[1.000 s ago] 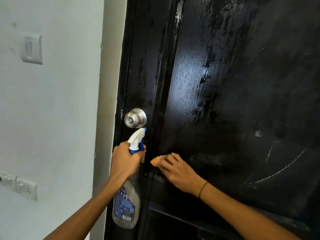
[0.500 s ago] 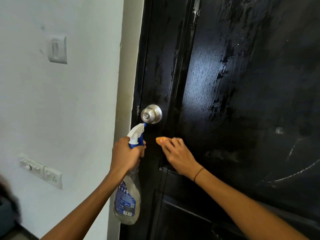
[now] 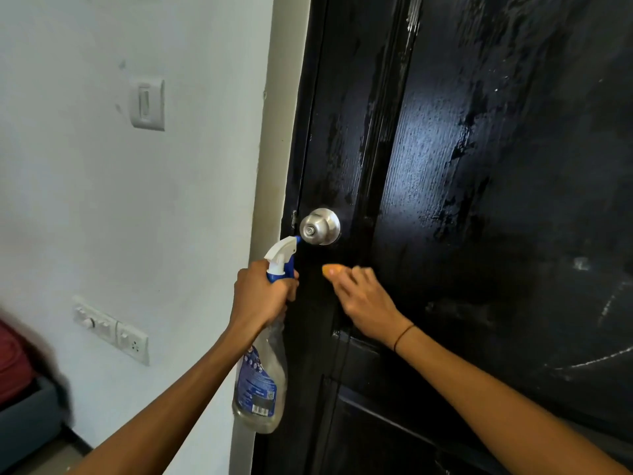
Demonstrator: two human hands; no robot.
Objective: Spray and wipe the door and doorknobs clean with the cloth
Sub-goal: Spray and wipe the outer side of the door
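A glossy black door (image 3: 462, 200) with wet streaks fills the right side. Its round silver doorknob (image 3: 320, 226) sits near the door's left edge. My left hand (image 3: 262, 296) grips the neck of a clear spray bottle (image 3: 262, 382) with a white and blue trigger head, whose nozzle points at the knob from just below left. My right hand (image 3: 364, 299) presses an orange cloth (image 3: 331, 269) against the door just below and right of the knob. Only a small edge of the cloth shows past my fingertips.
A white wall (image 3: 120, 200) and a pale door frame (image 3: 277, 132) lie left of the door. The wall carries a light switch (image 3: 147, 104) and, lower down, a socket panel (image 3: 111, 329). Something red and grey sits at the bottom left corner.
My right hand with the cloth has slid up the door toward the knob. The bottle nozzle has come closer to the knob. The view has shifted left.
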